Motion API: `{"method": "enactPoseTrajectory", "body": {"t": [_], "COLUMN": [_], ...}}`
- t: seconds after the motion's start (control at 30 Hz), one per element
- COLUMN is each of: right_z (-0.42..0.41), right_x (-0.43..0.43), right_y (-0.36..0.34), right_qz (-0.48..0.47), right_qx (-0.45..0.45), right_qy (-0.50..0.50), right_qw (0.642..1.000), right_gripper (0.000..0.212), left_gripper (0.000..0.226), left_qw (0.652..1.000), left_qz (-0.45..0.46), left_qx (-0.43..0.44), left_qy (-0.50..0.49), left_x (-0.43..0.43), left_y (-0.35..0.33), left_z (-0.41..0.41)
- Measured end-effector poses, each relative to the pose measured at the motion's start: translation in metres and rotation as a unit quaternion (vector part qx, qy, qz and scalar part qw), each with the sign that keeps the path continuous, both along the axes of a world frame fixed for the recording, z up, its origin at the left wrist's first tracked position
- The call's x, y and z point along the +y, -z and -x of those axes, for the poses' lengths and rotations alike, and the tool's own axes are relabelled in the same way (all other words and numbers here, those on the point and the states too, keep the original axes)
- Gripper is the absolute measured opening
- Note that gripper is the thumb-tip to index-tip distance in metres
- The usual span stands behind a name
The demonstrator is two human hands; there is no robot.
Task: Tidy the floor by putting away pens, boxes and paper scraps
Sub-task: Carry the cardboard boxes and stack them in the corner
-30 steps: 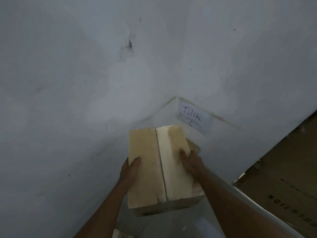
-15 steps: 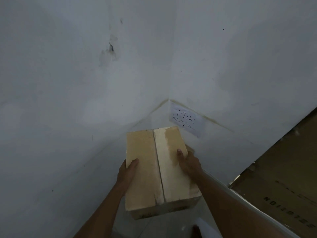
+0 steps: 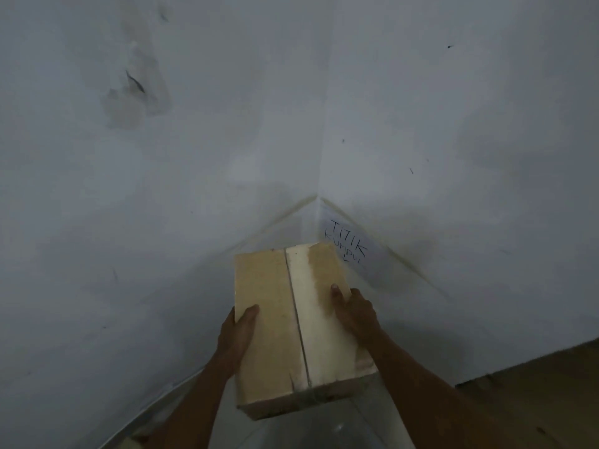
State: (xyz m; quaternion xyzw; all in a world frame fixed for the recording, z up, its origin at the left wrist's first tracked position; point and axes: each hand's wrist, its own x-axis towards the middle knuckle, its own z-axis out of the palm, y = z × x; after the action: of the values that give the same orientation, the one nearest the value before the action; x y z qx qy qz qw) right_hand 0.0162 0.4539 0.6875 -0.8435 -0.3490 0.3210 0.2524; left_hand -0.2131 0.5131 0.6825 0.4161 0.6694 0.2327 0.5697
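A person is carrying a closed cardboard box [image 3: 298,328] toward a room corner at centre frame, the left hand [image 3: 235,338] gripping its left edge and the right hand [image 3: 355,314] clamping its right side, the box not yet set down. The box is tan, matte and rectangular, its two top flaps meeting at a seam. At right, a handwritten paper sign [image 3: 348,251] is hanging on scuffed white walls; pens and scraps are out of sight.

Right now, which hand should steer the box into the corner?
Right hand: it grips the box on the side nearest the paper sign marking the corner. Left hand grips the opposite side.
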Motion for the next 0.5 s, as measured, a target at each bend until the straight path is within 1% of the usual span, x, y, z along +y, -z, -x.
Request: {"method": "enactPoseTrajectory", "body": {"t": [0.13, 0.23, 0.33, 0.4, 0.5], "right_z": [-0.032, -0.049, -0.061, -0.066, -0.072], "right_x": [0.016, 0.030, 0.045, 0.054, 0.069], "right_y": [0.008, 0.016, 0.027, 0.035, 0.051], "right_qz": [0.021, 0.055, 0.066, 0.075, 0.115], "right_qx": [-0.002, -0.001, 0.005, 0.012, 0.014], "right_qy": [-0.030, -0.045, -0.057, -0.059, -0.053], "right_qw": [0.999, 0.997, 0.996, 0.995, 0.992], "right_gripper": [0.066, 0.069, 0.068, 0.068, 0.075], "left_gripper": [0.056, 0.057, 0.060, 0.062, 0.063], "left_qw": [1.000, 0.999, 0.997, 0.996, 0.991], "left_qz": [0.024, 0.039, 0.058, 0.080, 0.127], "left_qx": [0.003, -0.020, -0.036, -0.022, -0.023], "left_qy": [-0.017, -0.023, -0.024, -0.013, -0.013], "left_x": [0.002, 0.007, 0.013, 0.015, 0.023], "left_y": [0.010, 0.018, 0.028, 0.034, 0.050], "left_z": [-0.027, -0.039, -0.049, -0.052, -0.057]}}
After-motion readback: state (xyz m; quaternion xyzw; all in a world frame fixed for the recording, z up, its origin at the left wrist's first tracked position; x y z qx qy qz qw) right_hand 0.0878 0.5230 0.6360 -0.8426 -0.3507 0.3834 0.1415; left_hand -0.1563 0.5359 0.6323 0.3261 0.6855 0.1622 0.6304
